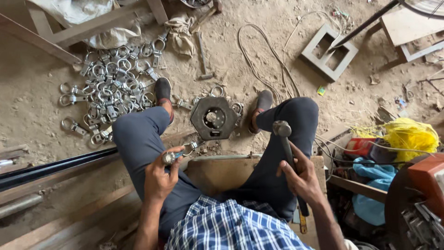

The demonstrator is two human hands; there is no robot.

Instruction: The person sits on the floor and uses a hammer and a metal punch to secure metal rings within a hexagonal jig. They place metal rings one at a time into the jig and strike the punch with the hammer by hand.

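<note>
My right hand point(303, 178) is wrapped around the dark handle of a steel-headed hammer point(283, 131), its head raised above my right knee. My left hand point(159, 178) grips a small silver metal ring clamp point(178, 154) over my left thigh. Between my feet, on the sandy floor point(37, 111), sits a dark hexagonal iron block point(214, 118) with a round hollow in the middle. Beyond my left foot lies a loose heap of shiny ring clamps point(113, 88). To my right is a tangle of yellow cord point(409, 135) beside blue cloth point(374, 183).
</note>
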